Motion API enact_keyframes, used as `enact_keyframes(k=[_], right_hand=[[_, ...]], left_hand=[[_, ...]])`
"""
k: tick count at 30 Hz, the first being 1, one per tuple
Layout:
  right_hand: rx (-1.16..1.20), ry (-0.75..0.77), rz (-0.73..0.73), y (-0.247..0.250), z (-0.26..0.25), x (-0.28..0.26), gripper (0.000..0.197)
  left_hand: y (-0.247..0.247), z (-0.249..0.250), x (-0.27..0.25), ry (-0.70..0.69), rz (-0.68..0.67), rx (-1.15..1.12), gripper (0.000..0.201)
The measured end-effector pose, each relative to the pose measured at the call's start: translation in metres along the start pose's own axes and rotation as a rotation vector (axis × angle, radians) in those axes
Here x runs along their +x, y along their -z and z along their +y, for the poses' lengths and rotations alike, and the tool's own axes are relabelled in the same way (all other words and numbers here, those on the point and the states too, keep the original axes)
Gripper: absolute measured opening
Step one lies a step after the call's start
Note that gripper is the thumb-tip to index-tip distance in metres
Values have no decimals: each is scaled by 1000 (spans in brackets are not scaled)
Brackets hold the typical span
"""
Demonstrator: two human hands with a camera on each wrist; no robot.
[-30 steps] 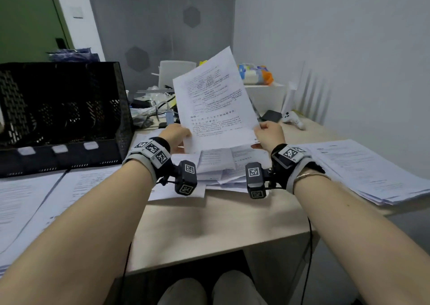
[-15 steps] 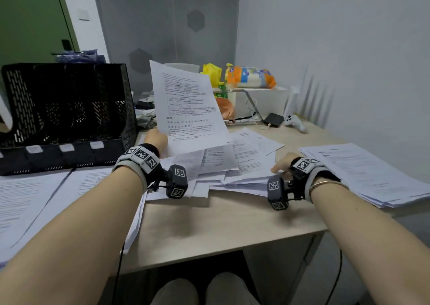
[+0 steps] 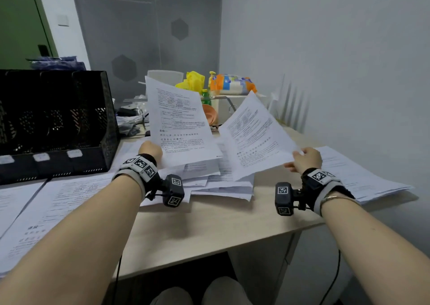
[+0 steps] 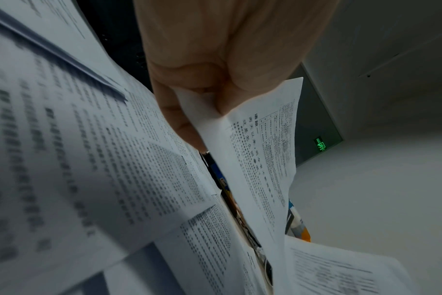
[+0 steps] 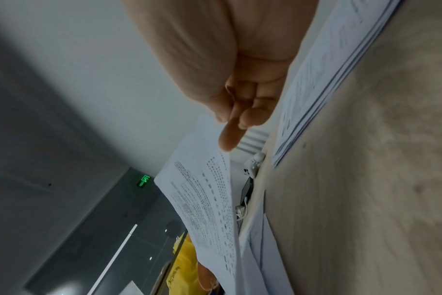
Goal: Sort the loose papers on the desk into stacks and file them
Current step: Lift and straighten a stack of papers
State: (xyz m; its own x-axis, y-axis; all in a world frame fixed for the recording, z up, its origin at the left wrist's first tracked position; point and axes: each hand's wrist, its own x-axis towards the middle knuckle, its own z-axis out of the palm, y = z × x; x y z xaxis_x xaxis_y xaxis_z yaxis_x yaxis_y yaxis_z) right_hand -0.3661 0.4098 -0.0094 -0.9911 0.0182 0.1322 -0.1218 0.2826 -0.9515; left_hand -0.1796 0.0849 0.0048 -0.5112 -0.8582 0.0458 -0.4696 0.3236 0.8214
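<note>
Pale wood desk (image 3: 209,225) against a grey wall, and working across from the left: sheets already laid flat at the near left edge (image 3: 53,202), which look like a sorted stack, with the black mesh file rack (image 3: 58,123) behind them, presumably where the stacks will end up. Next, the left hand (image 3: 150,150) pinches the bottom corner of one printed sheet (image 3: 181,123), thumb and fingers closed on it, held upright as if to read its heading. Below and between the hands lies the loose unsorted pile (image 3: 218,181). The right hand (image 3: 304,159) pinches a second sheet (image 3: 256,137) by its near edge, tilted up off the pile, likely for comparison. Far right sits another flat stack (image 3: 363,179)
</note>
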Motion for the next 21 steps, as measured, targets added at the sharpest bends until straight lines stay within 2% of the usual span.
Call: enact_keyframes(k=[1, 5, 10, 16, 17, 21], right_hand=[[20, -1, 18, 4, 0, 1, 7], [59, 31, 55, 15, -4, 1, 12], [208, 99, 77, 19, -15, 1, 13], [382, 118, -51, 1, -35, -14, 17], [396, 105, -90, -5, -37, -18, 12], [408, 72, -225, -31, -40, -34, 24]], left_hand=[[-2, 1, 0, -1, -7, 19, 35], [-6, 5, -4, -26, -26, 102, 34], [-12, 5, -4, 1, -43, -4, 33], [-25, 2, 6, -3, -138, -244, 39], [-26, 5, 0, 3, -146, -273, 38], [-23, 24, -31, 59, -207, -488, 38]])
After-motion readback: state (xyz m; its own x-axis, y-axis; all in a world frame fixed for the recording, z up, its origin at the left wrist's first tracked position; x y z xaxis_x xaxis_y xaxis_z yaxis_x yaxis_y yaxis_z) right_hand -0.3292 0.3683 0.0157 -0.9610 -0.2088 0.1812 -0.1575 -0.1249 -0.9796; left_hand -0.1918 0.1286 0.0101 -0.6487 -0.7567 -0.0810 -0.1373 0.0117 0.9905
